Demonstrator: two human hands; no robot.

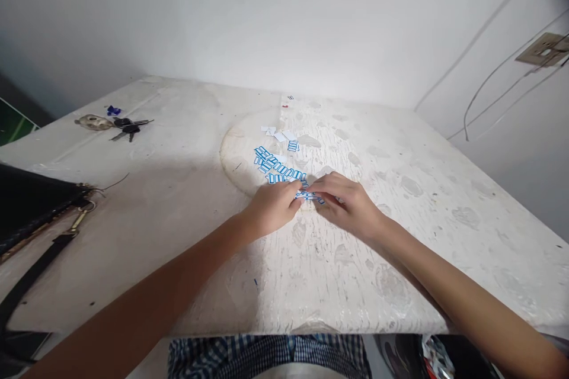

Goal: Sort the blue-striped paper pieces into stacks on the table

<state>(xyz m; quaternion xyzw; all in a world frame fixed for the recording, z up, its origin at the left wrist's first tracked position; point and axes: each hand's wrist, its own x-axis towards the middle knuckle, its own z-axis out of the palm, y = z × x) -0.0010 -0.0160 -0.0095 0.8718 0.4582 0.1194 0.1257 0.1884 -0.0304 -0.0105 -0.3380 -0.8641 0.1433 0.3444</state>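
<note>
Small white paper cutouts with blue outlines (278,164) lie in a loose, overlapping group on the table, partly under my hands. My left hand (274,206) is closed at the near end of this group, thumb and fingers pinched on a blue-outlined paper piece (306,194). Facing it, my right hand (349,200) is closed too, its fingertips pinching the same small piece from the right. The fingers of both hands nearly meet and hide most of the piece. Plain white paper bits (279,137) and one blue-striped piece (293,146) lie just beyond.
Keys with a fob (128,125) rest on the plastic-covered table (186,189) at the far left. A black bag (35,204) with a strap sits at the left edge. A wall (267,29) borders the back; cables hang by a socket (542,50) at right.
</note>
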